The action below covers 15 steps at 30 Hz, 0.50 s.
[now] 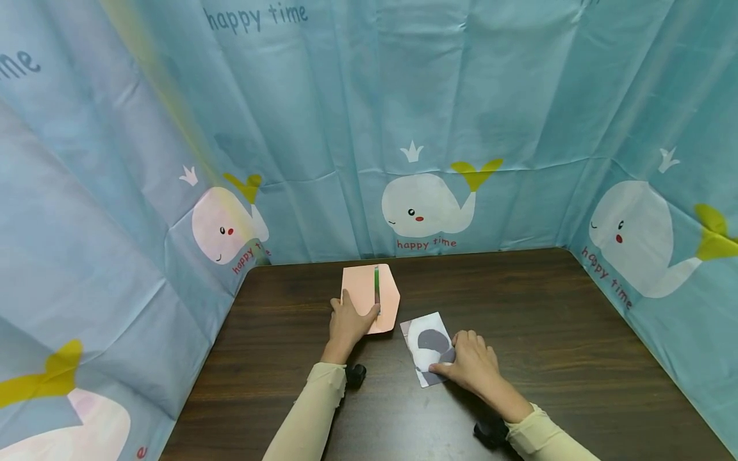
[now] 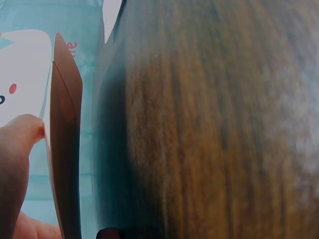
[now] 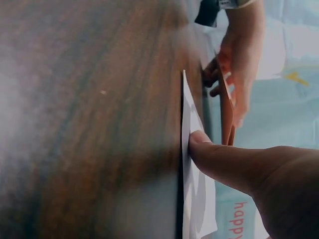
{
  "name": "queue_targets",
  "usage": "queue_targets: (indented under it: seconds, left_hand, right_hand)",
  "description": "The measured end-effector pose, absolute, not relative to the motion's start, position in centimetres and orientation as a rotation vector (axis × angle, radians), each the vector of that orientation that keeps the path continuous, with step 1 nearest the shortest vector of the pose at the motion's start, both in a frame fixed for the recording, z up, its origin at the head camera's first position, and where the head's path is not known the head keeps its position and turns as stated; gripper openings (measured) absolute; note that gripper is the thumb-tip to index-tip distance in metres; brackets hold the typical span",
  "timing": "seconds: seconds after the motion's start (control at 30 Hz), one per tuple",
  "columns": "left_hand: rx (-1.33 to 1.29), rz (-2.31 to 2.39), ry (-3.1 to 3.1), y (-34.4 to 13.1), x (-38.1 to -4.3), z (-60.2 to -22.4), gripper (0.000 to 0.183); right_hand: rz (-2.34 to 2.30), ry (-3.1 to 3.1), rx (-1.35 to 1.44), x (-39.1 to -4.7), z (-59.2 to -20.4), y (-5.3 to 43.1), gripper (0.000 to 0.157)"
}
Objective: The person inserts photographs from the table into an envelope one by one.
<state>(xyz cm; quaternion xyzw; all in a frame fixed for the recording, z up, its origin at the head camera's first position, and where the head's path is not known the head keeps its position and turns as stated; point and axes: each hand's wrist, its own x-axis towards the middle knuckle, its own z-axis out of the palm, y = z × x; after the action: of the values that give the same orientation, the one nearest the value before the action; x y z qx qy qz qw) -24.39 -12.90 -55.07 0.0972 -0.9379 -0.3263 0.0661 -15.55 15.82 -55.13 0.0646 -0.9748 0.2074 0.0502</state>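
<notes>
My left hand (image 1: 348,323) grips a peach-coloured paper envelope (image 1: 357,285) by its near edge, thumb on top and fingers underneath. The envelope's pointed flap is spread out to the right, and a narrow green strip (image 1: 377,282) runs lengthwise beside it. In the left wrist view the envelope (image 2: 66,149) appears edge-on, raised from the table. My right hand (image 1: 475,365) pinches a white card with grey rounded shapes (image 1: 423,339) at its right side, the thumb lying on its face. Low over the table, the card (image 3: 187,174) shows almost edge-on in the right wrist view.
A dark brown wooden table (image 1: 553,333) lies under both hands. Light-blue curtains (image 1: 323,128) printed with whales enclose its back and sides. Black wrist cameras sit on the left wrist (image 1: 355,376) and right wrist (image 1: 490,432).
</notes>
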Motion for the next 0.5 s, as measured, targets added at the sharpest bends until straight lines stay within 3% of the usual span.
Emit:
queue_targets:
  seconds: [0.33, 0.5]
  left_hand:
    - [0.307, -0.982, -2.82, -12.9, -24.3, -55.1, 0.111]
    - [0.294, -0.963, -2.838, -12.9, -24.4, -55.2, 0.112]
  right_hand:
    - [0.716, -2.959, 0.215, -15.8, -55.1, 16.2, 0.069]
    - [0.865, -2.973, 0.24, -16.2, -54.5, 17.0, 0.053]
